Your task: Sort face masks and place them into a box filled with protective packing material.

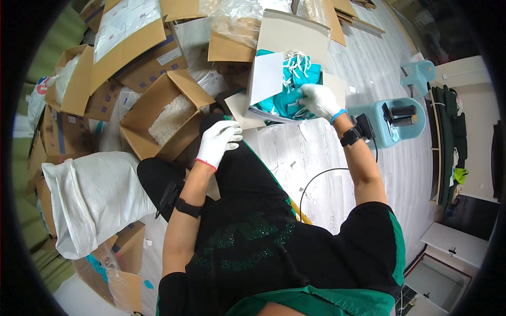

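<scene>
My right hand (319, 101), in a white glove with a blue cuff, is at the right side of an open white carton (266, 79). Its fingers close on a teal cloth piece (291, 103) among several others in the carton; part of the grip is hidden. White cords (298, 63) lie tangled over the teal pieces. My left hand (217, 141), gloved in white with a red cuff, hovers above my knee. Its fingers are loosely bent and apart, with nothing visible in them.
A brown box (138, 122) holding pale filling stands left of my left hand. Farther left are a stuffed white sack (100, 195) and stacked cartons (68, 134). A light-blue plastic stool (383, 121) with dark rollers is at the right. A black cable (316, 176) crosses the floor.
</scene>
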The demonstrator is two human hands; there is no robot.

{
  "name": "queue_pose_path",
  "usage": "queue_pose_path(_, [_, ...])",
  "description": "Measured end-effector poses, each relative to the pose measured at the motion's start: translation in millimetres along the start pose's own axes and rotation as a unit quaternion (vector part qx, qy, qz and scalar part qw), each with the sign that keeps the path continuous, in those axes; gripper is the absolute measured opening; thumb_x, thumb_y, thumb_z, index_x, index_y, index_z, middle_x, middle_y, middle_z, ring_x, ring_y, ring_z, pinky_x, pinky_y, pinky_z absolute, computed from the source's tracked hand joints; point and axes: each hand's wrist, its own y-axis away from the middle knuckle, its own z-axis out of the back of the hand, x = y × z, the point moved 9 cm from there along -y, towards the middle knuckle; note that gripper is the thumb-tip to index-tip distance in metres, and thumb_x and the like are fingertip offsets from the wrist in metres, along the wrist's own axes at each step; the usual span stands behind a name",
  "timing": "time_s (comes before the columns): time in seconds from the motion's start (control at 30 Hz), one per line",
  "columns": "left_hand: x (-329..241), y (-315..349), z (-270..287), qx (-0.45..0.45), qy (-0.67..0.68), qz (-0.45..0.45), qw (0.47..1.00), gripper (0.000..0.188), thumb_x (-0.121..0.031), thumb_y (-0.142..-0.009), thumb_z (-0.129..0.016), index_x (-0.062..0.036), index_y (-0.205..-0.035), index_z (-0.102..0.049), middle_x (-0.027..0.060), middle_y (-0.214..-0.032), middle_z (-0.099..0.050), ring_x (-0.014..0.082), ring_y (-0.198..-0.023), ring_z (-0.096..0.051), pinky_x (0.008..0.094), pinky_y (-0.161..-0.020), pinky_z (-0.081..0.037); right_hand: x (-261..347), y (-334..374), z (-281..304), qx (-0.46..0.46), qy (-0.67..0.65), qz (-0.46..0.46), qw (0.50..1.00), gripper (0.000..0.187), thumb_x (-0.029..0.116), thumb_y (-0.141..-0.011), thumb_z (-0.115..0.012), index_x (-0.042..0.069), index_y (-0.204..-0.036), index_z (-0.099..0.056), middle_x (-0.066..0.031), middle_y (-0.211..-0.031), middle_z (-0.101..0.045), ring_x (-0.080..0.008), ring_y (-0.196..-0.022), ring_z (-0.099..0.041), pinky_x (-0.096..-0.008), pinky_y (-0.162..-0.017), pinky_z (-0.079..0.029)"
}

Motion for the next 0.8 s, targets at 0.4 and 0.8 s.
queue_pose_path(0.4, [-119.4,-61.4,-131.0,-0.028,-0.284,-0.317,0.904,0.045,-0.029,-0.081,-0.072,-0.0030,-0.117,-0.064,0.0149,-0.107,-0.068,0.0262,-0.101,-0.065,0.0355,-0.089,-0.050,1.5,11.1,82.9,-0.139,-0.518,-0.055,0.842,0.027,0.008,-0.091,-0.064,-0.002,-0.116,-0.062,-0.0038,-0.101,-0.067,-0.0105,-0.088,-0.060,-0.0258,-0.079,-0.048])
queue_pose_path(0.8, [-140.5,-43.8,-77.3,-0.181,-0.336,-0.413,0.827,0.021,-0.016,-0.088,-0.065,-0.0038,-0.104,-0.069,0.0133,-0.098,-0.068,0.0287,-0.088,-0.067,0.0345,-0.079,-0.051,21.1,24.4,26.0,0.021,-0.101,-0.006,0.995,0.051,0.035,-0.074,-0.077,0.016,-0.119,-0.064,-0.0127,-0.125,-0.061,-0.0328,-0.109,-0.060,-0.0404,-0.091,-0.051])
